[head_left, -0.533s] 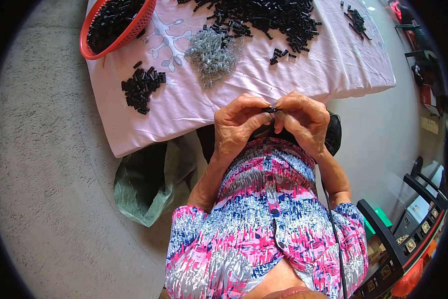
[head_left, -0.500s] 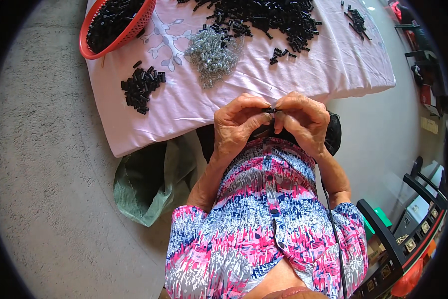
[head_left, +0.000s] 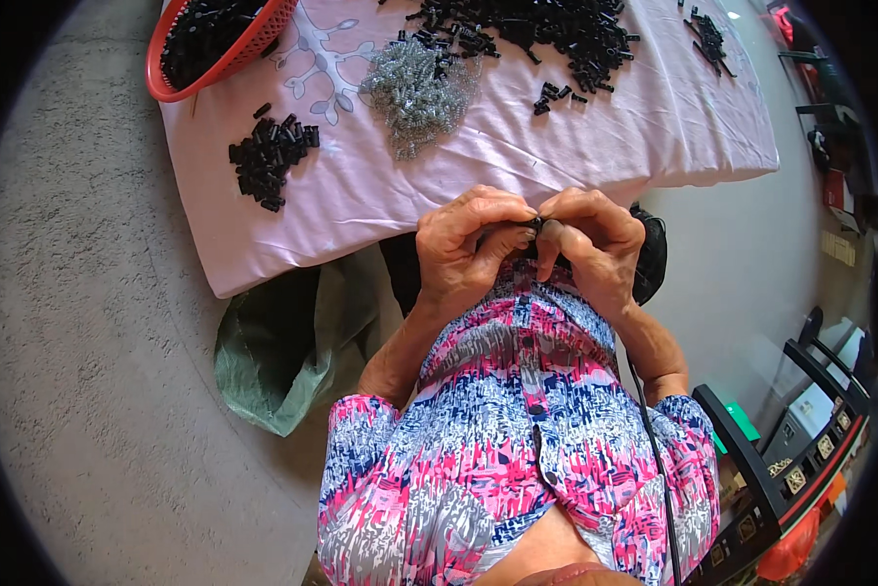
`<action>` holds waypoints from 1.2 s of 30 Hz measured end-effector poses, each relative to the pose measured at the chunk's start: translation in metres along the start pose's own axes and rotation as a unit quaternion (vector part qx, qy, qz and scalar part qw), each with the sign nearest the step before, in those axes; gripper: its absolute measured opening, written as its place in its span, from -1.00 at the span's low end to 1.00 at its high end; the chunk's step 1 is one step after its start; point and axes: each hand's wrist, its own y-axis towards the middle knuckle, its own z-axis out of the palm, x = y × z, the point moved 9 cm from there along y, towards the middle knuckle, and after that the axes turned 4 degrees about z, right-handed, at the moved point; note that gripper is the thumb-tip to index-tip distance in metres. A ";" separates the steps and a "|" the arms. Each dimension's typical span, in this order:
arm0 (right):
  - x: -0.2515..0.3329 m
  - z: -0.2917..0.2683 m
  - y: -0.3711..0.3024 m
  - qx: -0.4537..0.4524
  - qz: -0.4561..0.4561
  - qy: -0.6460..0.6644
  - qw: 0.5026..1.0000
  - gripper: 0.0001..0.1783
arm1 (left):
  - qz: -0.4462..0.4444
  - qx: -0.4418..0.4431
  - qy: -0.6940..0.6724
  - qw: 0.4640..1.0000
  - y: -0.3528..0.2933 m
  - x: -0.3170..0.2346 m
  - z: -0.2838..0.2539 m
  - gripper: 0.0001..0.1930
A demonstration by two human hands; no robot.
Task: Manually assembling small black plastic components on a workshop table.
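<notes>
My left hand and my right hand meet fingertip to fingertip just off the table's near edge. Between them they pinch a small black plastic part, mostly covered by the fingers. On the pink cloth beyond lies a tangled heap of small silvery springs. Left of it is a small pile of short black cylindrical parts. A much larger heap of black parts spreads along the far side, with a few loose black parts nearer to me.
A red plastic basket with black parts stands at the table's far left corner. Another small black pile lies far right. Below the left edge an open green woven sack rests on the floor. A black-framed chair stands at right.
My fingertips have drawn closer together, and the black part between them is now more covered. The table and its piles have shifted slightly in view.
</notes>
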 end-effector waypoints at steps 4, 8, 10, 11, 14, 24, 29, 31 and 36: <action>-0.005 -0.002 -0.003 -0.023 0.015 0.006 1.000 -0.89 | 0.057 0.009 0.063 0.996 0.003 -0.010 0.002 -0.78; -0.021 -0.008 -0.006 -0.053 0.070 0.105 0.991 -0.88 | 0.045 0.025 0.040 0.998 0.009 -0.002 -0.001 -0.79; -0.017 -0.005 -0.007 -0.047 0.073 0.055 0.995 -0.88 | 0.009 0.023 -0.033 0.999 0.002 0.014 -0.003 -0.77; -0.013 -0.002 -0.007 -0.040 0.041 0.052 0.997 -0.86 | -0.043 -0.001 -0.133 0.990 -0.004 0.027 -0.002 -0.76; -0.003 -0.002 -0.009 -0.009 -0.064 -0.075 0.995 -0.82 | -0.132 -0.016 -0.283 0.950 -0.011 0.042 0.006 -0.75; 0.038 0.019 -0.022 -0.032 -0.391 -0.388 0.834 -0.64 | -0.258 0.000 -0.500 0.827 -0.029 0.065 0.023 -0.73; 0.050 0.026 -0.021 -0.009 -0.415 -0.423 0.806 -0.58 | -0.268 0.015 -0.516 0.813 -0.031 0.065 0.026 -0.71; 0.047 0.030 -0.019 0.021 -0.400 -0.448 0.799 -0.51 | -0.277 0.012 -0.516 0.810 -0.033 0.066 0.027 -0.69; 0.041 0.027 -0.013 0.085 -0.370 -0.420 0.824 -0.46 | -0.278 0.027 -0.531 0.800 -0.034 0.067 0.034 -0.52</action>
